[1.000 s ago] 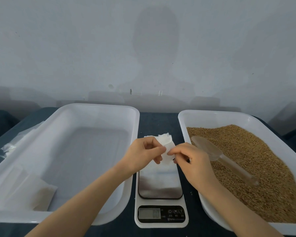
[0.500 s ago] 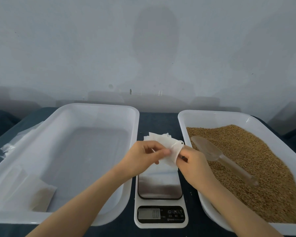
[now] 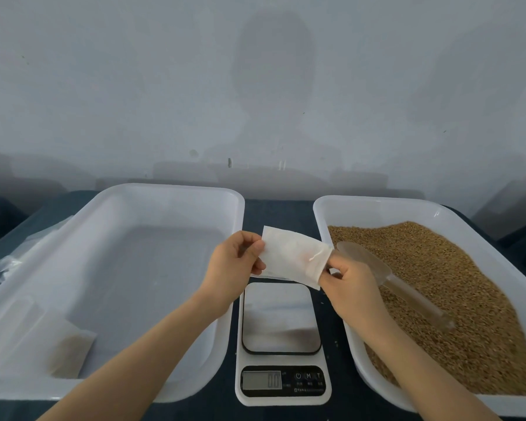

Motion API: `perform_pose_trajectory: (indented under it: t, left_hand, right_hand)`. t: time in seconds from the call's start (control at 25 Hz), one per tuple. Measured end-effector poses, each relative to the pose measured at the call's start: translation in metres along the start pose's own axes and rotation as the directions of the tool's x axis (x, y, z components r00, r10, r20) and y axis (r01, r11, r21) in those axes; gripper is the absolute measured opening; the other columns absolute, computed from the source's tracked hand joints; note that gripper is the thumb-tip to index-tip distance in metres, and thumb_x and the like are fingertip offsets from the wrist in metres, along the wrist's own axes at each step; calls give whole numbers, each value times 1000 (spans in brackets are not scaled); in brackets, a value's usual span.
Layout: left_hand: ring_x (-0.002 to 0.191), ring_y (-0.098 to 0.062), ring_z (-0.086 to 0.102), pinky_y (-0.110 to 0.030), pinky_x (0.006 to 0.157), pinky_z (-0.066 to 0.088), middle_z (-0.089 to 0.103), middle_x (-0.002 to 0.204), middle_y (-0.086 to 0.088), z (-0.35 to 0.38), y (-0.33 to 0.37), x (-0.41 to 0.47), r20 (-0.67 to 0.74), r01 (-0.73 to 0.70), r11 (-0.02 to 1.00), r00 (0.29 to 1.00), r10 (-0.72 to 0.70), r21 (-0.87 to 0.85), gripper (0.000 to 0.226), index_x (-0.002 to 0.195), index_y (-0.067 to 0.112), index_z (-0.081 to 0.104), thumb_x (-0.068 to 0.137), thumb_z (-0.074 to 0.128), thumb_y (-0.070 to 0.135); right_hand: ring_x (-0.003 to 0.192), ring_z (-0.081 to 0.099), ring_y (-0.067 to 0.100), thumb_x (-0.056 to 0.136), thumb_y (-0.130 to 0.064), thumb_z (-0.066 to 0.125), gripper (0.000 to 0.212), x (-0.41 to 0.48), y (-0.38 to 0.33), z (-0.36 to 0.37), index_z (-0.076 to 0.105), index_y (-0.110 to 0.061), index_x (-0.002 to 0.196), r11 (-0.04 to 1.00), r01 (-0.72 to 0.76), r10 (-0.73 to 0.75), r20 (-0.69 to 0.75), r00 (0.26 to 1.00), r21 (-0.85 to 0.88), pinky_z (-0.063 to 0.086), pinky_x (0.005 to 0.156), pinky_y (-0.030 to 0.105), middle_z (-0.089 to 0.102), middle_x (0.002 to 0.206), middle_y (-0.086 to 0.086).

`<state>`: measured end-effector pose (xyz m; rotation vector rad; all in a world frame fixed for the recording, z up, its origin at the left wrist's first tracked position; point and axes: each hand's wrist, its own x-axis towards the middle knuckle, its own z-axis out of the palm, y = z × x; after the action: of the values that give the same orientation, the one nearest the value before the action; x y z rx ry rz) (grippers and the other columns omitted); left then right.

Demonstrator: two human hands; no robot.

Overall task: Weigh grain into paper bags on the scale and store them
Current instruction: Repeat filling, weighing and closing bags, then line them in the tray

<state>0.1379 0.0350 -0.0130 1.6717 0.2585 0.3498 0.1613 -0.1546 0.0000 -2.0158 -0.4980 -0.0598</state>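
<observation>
White paper bag (image 3: pixel 292 256), bunched up a moment ago, now stretches flat above the scale (image 3: pixel 281 317), fingers of the left hand (image 3: pixel 234 268) pinching one edge, those of the right hand (image 3: pixel 351 287) the other. It looks empty, so opening its mouth for the grain (image 3: pixel 468 299) likely comes next.

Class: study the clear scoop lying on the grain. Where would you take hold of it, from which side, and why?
Grip the scoop by its handle, coming down from above at the near right. The handle is a slim rod lying on top of the grain, with its free end angled toward the person. The broad bowl sits at the far end and is too wide to pinch.
</observation>
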Motion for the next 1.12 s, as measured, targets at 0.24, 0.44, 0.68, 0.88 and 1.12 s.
perform_pose_trajectory:
  t: [0.24,0.44,0.68,0.88,1.12]
  left_hand:
    - [60,-5,59,-18,63,52,63,61,7,1,1,-3,43,-11,1000,999,12,-8,15,88,17,58,99,48,15]
    - [51,-5,51,-16,54,44,56,53,9,0,3,-4,35,-10,1000,999,10,14,17,87,15,56,100,46,16]
    - [51,-5,52,-13,54,46,58,63,8,2,3,-6,146,-30,996,989,17,85,18,83,18,56,99,47,16]
    - [75,-7,57,-20,73,52,54,105,2,5,4,-13,60,-104,982,994,96,155,23,101,42,44,92,58,25]
    - [136,-23,35,-44,108,29,40,145,-2,20,-1,-30,536,-739,192,618,575,646,89,141,20,32,70,76,51]
  right_hand:
    - [55,57,-6,89,-31,60,16,5,1,-5,65,-43,80,980,-140,146,-34,989,142,41,46,6,63,57,-25]
    - [63,60,1,85,-41,62,13,5,1,-7,71,-35,92,975,-164,161,35,986,152,42,58,12,69,67,-15]
    - [31,22,7,88,-35,62,43,3,-3,-4,62,-35,46,983,-176,175,39,984,51,19,36,14,30,32,-11]
    - [33,20,6,85,-45,63,42,2,-4,-4,58,-36,43,983,-156,150,63,987,101,17,36,12,25,35,-11]
    - [43,43,2,86,-19,62,21,2,4,-1,65,-19,65,997,-50,58,144,988,-55,32,43,13,54,51,-8]
